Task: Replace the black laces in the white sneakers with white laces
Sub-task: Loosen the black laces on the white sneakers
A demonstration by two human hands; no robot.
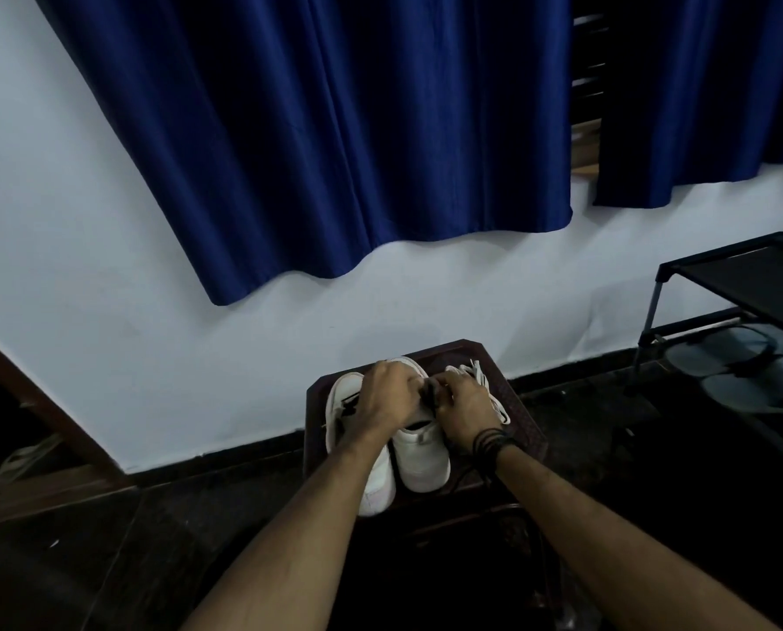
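Observation:
Two white sneakers stand side by side on a small dark wooden stool (pixel 528 430), heels toward me. The left sneaker (pixel 345 403) shows black laces (pixel 349 406) across its top. Over the lacing of the right sneaker (pixel 421 462), my left hand (pixel 392 393) and my right hand (pixel 462 403) meet, fingers curled and pinching a black lace (pixel 431 396) between them. A bundle of white laces (pixel 481 380) lies on the stool beyond my right hand. Dark cords wrap my right wrist.
The stool stands against a white wall under a blue curtain (pixel 335 129). A black shoe rack (pixel 736 321) holding grey slippers (pixel 745 371) is at the right. The floor is dark; a wooden frame edge (pixel 39 403) runs along the left.

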